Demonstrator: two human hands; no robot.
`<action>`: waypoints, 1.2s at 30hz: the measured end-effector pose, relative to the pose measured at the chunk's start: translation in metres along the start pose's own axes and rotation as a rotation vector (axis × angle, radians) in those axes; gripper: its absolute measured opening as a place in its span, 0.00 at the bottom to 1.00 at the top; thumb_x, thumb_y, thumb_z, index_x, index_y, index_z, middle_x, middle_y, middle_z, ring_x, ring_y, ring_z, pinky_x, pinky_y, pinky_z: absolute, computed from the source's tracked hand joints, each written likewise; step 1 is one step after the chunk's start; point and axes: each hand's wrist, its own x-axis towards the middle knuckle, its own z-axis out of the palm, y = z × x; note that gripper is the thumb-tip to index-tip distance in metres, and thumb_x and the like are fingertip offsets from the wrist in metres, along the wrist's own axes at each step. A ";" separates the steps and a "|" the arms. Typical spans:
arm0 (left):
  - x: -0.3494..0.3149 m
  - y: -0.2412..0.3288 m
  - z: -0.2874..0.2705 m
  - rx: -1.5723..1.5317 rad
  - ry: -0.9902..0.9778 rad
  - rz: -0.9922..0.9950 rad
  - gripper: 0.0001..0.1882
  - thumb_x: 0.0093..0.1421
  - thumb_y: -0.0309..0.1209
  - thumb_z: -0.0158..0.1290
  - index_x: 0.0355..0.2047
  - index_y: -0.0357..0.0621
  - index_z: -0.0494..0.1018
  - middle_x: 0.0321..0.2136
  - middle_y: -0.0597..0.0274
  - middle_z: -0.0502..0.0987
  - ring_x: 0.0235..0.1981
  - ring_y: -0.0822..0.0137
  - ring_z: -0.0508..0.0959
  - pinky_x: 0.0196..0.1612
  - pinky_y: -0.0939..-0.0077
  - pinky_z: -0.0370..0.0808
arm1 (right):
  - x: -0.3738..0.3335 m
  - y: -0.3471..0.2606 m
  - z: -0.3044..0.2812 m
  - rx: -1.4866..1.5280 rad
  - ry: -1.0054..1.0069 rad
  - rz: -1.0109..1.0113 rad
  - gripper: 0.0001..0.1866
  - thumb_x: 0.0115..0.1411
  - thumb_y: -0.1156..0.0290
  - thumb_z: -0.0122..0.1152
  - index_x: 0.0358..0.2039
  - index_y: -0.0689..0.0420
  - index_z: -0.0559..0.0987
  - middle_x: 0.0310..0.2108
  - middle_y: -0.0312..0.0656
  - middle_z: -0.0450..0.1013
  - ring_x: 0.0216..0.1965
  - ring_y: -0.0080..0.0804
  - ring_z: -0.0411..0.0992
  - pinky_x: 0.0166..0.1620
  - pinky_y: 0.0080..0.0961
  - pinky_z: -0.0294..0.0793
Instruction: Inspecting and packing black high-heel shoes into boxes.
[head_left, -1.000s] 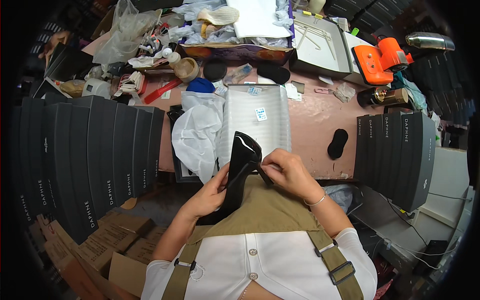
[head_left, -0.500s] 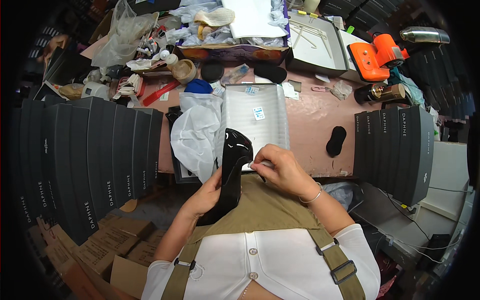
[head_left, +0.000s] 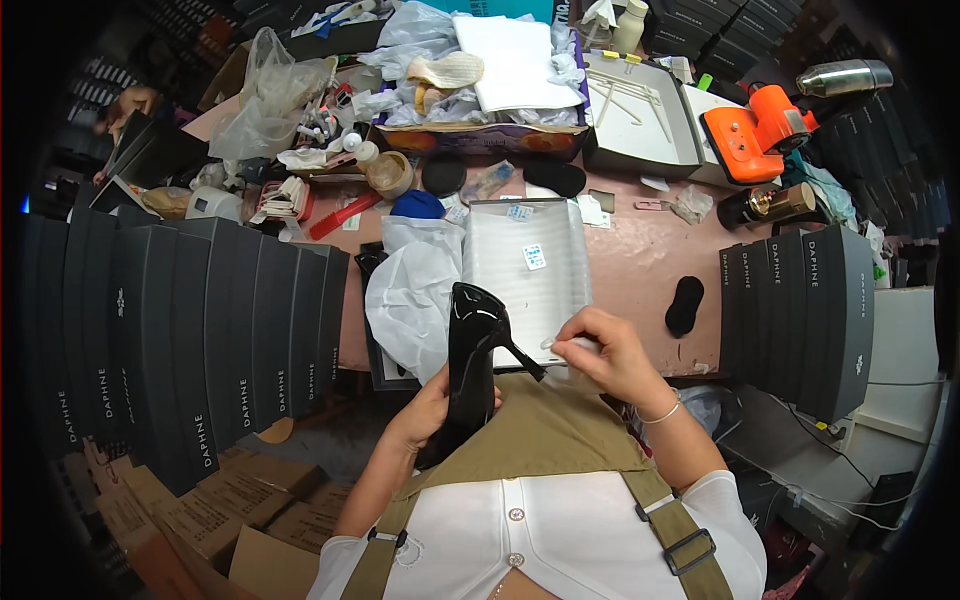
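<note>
A glossy black high-heeled shoe (head_left: 472, 325) is in my left hand (head_left: 428, 408), its thin heel pointing to the lower right. My left fingers wrap round its side; some of them are hidden behind it. My right hand (head_left: 612, 355) is closed in a pinch on a thin whitish wrap (head_left: 572, 380), just right of the heel tip and apart from it. Beyond the shoe lies an open shoe box part lined with white foam sheet (head_left: 560, 290), a small white-and-blue packet (head_left: 532, 257) on it. Crumpled white tissue paper (head_left: 408, 300) spreads to its left.
Stacks of dark grey shoe boxes flank me, left (head_left: 190, 330) and right (head_left: 800, 320). A black oval pad (head_left: 684, 306) lies on the pink table (head_left: 640, 270). Farther back are an orange tool (head_left: 755, 135), a carton with papers (head_left: 480, 140) and a red-handled tool (head_left: 345, 215).
My right hand has moved right, away from the shoe, with the whitish wrap. The heel, covered by that hand before, now shows bare. My view has shifted slightly.
</note>
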 end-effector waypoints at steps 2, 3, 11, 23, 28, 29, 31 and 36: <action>0.000 -0.003 -0.003 -0.036 -0.014 0.025 0.22 0.62 0.29 0.51 0.55 0.42 0.61 0.40 0.53 0.76 0.41 0.63 0.78 0.45 0.72 0.76 | 0.005 -0.001 -0.001 0.011 0.091 -0.008 0.06 0.53 0.76 0.64 0.30 0.63 0.76 0.27 0.40 0.73 0.29 0.25 0.70 0.34 0.20 0.69; 0.000 -0.002 -0.004 -0.075 -0.009 0.023 0.21 0.62 0.30 0.51 0.54 0.40 0.61 0.40 0.52 0.76 0.41 0.62 0.78 0.45 0.71 0.76 | 0.008 -0.004 0.002 0.012 0.117 -0.007 0.06 0.53 0.76 0.64 0.31 0.63 0.76 0.27 0.40 0.73 0.29 0.25 0.70 0.34 0.20 0.69; 0.003 -0.016 -0.023 -0.353 -0.012 0.036 0.19 0.65 0.37 0.47 0.48 0.33 0.66 0.41 0.45 0.76 0.43 0.57 0.79 0.45 0.68 0.79 | 0.005 0.002 0.019 -0.057 0.092 -0.025 0.06 0.54 0.76 0.62 0.32 0.62 0.78 0.28 0.43 0.73 0.29 0.34 0.73 0.33 0.25 0.71; 0.006 -0.018 -0.023 -0.356 -0.028 0.046 0.21 0.65 0.36 0.47 0.54 0.38 0.61 0.42 0.45 0.75 0.44 0.56 0.78 0.47 0.68 0.77 | 0.024 -0.012 0.032 -0.182 0.021 -0.241 0.05 0.54 0.75 0.62 0.31 0.59 0.78 0.28 0.41 0.73 0.31 0.35 0.72 0.35 0.28 0.68; 0.004 -0.012 -0.015 -0.308 -0.002 0.057 0.21 0.64 0.33 0.48 0.56 0.40 0.61 0.41 0.49 0.76 0.42 0.58 0.79 0.46 0.68 0.77 | 0.047 -0.019 0.049 -0.304 -0.024 -0.439 0.05 0.52 0.73 0.63 0.30 0.57 0.77 0.26 0.39 0.71 0.31 0.37 0.70 0.36 0.30 0.64; 0.003 -0.011 -0.015 -0.314 -0.008 0.065 0.21 0.65 0.33 0.48 0.56 0.40 0.61 0.41 0.49 0.76 0.42 0.58 0.79 0.46 0.68 0.77 | 0.047 -0.020 0.055 -0.306 -0.053 -0.472 0.06 0.52 0.72 0.63 0.30 0.56 0.76 0.26 0.39 0.70 0.30 0.36 0.69 0.35 0.30 0.64; 0.004 -0.010 -0.018 -0.317 -0.067 0.072 0.20 0.65 0.32 0.46 0.56 0.42 0.62 0.43 0.54 0.75 0.44 0.63 0.77 0.48 0.72 0.75 | 0.044 -0.023 0.065 -0.289 -0.126 -0.501 0.05 0.52 0.71 0.63 0.30 0.55 0.76 0.26 0.38 0.70 0.30 0.36 0.69 0.35 0.30 0.64; 0.001 -0.009 -0.016 -0.262 0.091 0.003 0.20 0.66 0.30 0.45 0.58 0.45 0.61 0.50 0.62 0.70 0.47 0.74 0.73 0.49 0.81 0.73 | 0.029 -0.019 0.095 -0.308 -0.293 -0.632 0.04 0.51 0.70 0.59 0.29 0.52 0.76 0.24 0.35 0.66 0.29 0.34 0.67 0.34 0.29 0.62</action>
